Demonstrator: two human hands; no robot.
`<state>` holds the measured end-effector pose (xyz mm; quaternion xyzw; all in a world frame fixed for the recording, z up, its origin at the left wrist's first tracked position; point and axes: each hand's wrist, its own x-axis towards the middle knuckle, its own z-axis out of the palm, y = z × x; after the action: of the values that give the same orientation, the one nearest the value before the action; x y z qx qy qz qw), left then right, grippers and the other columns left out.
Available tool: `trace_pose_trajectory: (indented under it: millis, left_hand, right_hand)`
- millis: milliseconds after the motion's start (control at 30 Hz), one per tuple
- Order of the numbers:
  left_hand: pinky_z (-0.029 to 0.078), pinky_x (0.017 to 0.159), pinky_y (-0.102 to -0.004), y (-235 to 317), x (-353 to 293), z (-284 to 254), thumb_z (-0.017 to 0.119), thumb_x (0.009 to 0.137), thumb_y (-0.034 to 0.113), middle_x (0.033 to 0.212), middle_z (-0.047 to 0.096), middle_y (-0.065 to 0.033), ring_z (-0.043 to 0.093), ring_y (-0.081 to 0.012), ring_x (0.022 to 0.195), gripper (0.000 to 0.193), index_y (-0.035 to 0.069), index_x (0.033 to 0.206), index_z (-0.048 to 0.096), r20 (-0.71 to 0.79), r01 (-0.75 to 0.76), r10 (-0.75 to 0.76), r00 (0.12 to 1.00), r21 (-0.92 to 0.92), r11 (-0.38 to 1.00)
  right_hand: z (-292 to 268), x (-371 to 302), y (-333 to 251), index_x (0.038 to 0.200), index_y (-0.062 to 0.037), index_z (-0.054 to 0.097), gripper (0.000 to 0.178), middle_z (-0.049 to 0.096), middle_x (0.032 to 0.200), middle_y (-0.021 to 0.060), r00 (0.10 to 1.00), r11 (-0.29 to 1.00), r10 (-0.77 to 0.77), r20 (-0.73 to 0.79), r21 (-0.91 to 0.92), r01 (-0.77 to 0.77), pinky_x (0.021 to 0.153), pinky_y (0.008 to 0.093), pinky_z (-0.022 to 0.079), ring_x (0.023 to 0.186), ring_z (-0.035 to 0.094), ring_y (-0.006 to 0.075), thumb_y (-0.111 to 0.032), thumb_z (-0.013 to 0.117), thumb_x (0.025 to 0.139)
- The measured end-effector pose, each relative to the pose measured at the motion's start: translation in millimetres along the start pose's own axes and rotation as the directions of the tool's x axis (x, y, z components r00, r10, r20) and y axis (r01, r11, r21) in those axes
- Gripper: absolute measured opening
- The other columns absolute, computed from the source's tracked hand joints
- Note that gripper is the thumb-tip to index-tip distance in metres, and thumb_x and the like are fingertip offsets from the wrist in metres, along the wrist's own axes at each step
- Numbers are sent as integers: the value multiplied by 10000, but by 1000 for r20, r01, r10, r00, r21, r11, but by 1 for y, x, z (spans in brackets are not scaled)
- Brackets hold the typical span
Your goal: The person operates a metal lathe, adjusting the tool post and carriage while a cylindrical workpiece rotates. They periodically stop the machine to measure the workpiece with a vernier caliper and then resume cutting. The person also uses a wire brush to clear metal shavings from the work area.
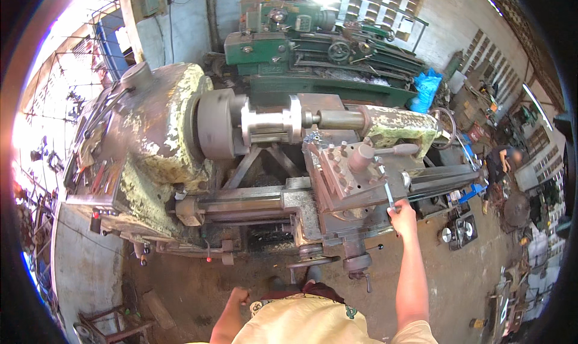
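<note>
My right hand (402, 216) grips a slim shiny metal bar (388, 192) at the right side of the lathe's tool post (354, 170). The bar points up and away from my fist; its near end is hidden in my fingers. A long lever (397, 150) sticks out to the right from the top of the post. Left of the post, a bright flanged metal workpiece (270, 122) sits between the grey chuck (218, 124) and the tailstock (391, 122). My left hand (239, 296) is low beside my waist, fingers curled, with nothing visible in it.
The worn headstock (159, 115) stands at the left. Below the carriage are a handwheel (313, 262) and a crank (359, 263). A green lathe (325, 55) and a blue plastic bag (426, 90) are behind. Another person (498, 163) bends at the far right.
</note>
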<state>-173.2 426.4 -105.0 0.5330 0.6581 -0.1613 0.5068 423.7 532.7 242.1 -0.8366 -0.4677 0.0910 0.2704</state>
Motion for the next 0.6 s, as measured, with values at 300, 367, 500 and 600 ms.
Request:
trace_pose_trajectory:
  millis: [300,367,500,600]
  left_hand:
    - [463,448,-348,-61,-4,42,558,910,108,788,712,-91,672,-219,601,178,46,836,708,88,260,-318,944,-792,552]
    - [456,445,-337,-63,-9,33,556,927,122,805,711,-72,661,-200,591,177,46,861,701,133,280,-326,936,-843,460]
    - [410,422,-332,-52,-6,13,602,935,148,692,641,-91,578,-167,499,240,13,737,622,47,216,-231,972,-567,795]
    - [380,400,-326,-29,1,6,604,939,154,658,615,-93,554,-166,476,270,3,715,587,24,187,-282,959,-801,569]
  right_hand:
    - [-61,28,-10,885,18,631,87,644,724,128,971,994,9,-240,109,18,604,371,474,635,626,245,-59,656,853]
    - [-99,42,-25,903,16,609,34,616,699,75,962,980,-37,-270,179,88,553,317,443,602,583,150,-3,610,875]
    - [-153,77,-85,974,22,631,131,634,747,137,900,940,-329,-288,-7,341,630,325,467,645,587,212,23,625,843]
    - [-170,97,-143,955,4,656,161,655,828,195,826,819,-560,-65,-191,541,681,410,487,748,637,361,-51,653,803]
